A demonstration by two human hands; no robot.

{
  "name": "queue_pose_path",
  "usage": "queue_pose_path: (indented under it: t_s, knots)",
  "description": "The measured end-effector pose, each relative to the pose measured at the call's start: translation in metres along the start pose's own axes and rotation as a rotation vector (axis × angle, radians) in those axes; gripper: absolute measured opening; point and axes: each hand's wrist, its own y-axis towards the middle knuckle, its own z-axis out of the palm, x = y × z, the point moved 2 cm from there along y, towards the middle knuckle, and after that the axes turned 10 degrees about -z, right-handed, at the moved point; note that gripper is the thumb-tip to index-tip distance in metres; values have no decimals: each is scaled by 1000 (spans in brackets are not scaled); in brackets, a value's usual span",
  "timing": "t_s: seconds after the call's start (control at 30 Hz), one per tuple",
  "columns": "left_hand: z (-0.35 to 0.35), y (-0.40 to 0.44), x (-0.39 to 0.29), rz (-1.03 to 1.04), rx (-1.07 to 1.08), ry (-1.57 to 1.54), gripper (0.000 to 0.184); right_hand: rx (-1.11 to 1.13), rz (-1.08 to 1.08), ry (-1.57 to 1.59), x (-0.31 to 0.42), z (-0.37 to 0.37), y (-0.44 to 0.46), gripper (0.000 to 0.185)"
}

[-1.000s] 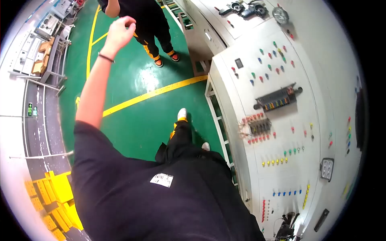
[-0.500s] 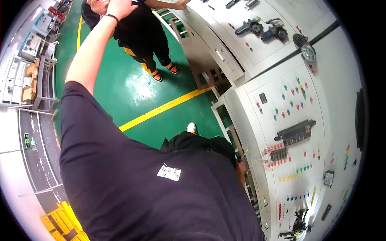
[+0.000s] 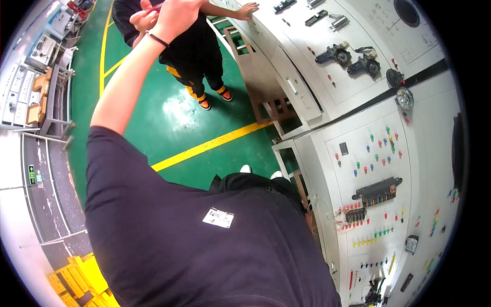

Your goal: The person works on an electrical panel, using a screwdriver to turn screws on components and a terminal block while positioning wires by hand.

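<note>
My left arm reaches forward, and my left hand (image 3: 179, 19), with a dark band at the wrist, meets the upper edge of the view. It looks closed, with its fingertips cut off. Beside it is the hand (image 3: 144, 20) of a co-worker. A narrow dark red item (image 3: 155, 7) shows between the two hands; its kind and who grips it are unclear. My right hand (image 3: 309, 221) hangs low at my right side by the bench, mostly hidden behind my shirt and in shadow, so its fingers cannot be made out.
A white training bench (image 3: 327, 123) runs along my right with colored sockets, motors (image 3: 335, 55), a fuse box (image 3: 378, 192) and a round lamp (image 3: 404, 99). The co-worker's other hand (image 3: 247, 11) rests at the bench edge. A yellow line (image 3: 209, 146) crosses the green floor.
My left hand and the co-worker have shifted right and slightly down in the view. More of my left hand and the dark red item show. My right hand is more hidden.
</note>
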Motion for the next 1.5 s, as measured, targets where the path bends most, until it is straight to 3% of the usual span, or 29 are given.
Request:
queue_pose_path:
  t_s: [0.03, 0.1, 0.17, 0.27, 0.3, 0.33, 0.37, 0.47, 0.57, 0.63, 0.73, 0.77, 0.87, 0.9, 0.97, 1.07, 1.17, 1.2, 1.23, 1.3, 1.5]
  knots:
    - [-5, 3, -17, 23, -196, -131, 13, 4, -10, -40, -12, 1, 5, 25]
    - [-8, 3, -37, -340, -223, -541, 10, 15, -45, -144, -40, 7, 20, 26]
    - [-12, 4, -59, -455, -261, -807, 14, 19, -76, -224, -77, 10, 33, 27]
    - [10, -3, -74, -681, -244, -1459, 15, -14, -203, -397, -117, 14, 56, 29]
    - [21, -7, -79, -739, -236, -1647, 16, 41, -180, -292, -90, 4, 47, 27]
    - [32, -11, -83, -755, -245, -1750, 17, 93, -151, -187, -15, -11, 15, 25]
    - [41, -14, -88, -771, -235, -1767, 17, 142, -116, -85, 105, -27, -32, 24]
    - [66, -21, -96, -977, -200, -2074, 18, 9, -218, 21, 87, -18, -33, 17]
    - [94, -28, -113, -1011, -111, -2293, 18, -59, -113, 45, 188, -24, -69, 14]
    - [104, -31, -124, -1037, -88, -2339, 19, -92, -95, 43, 198, -23, -66, 13]
    - [122, -39, -142, -952, -52, -2825, 22, -84, -164, 300, 236, -22, -69, 13]
    - [124, -41, -148, -960, -49, -2823, 22, -48, -178, 395, 242, -21, -66, 11]
    - [121, -47, -173, -1040, 43, -3210, 13, -17, -174, 611, 276, -20, -67, 11]
    - [125, -50, -179, -980, 156, -3282, 12, -28, -152, 730, 286, -20, -70, 11]
    - [119, -52, -197, -1009, 140, -3029, 12, -18, -185, 758, 291, -21, -70, 11]
    - [110, -53, -220, -913, 139, -3247, 12, 9, -226, 769, 280, -27, -72, 11]
    - [100, -52, -243, -837, 123, -3149, 15, 6, -221, 789, 254, -31, -76, 11]
    - [78, -46, -262, -839, -8, -2989, 24, 13, -198, 801, 243, -34, -78, 11]
    - [77, -49, -270, -716, -29, -2799, 32, 23, -168, 812, 234, -37, -83, 12]
    - [70, -51, -293, -494, 75, -2668, 36, 20, -144, 816, 218, -43, -91, 12]
    - [58, -60, -351, -419, 294, -2461, 40, -49, -116, 857, 172, -52, -108, 11]
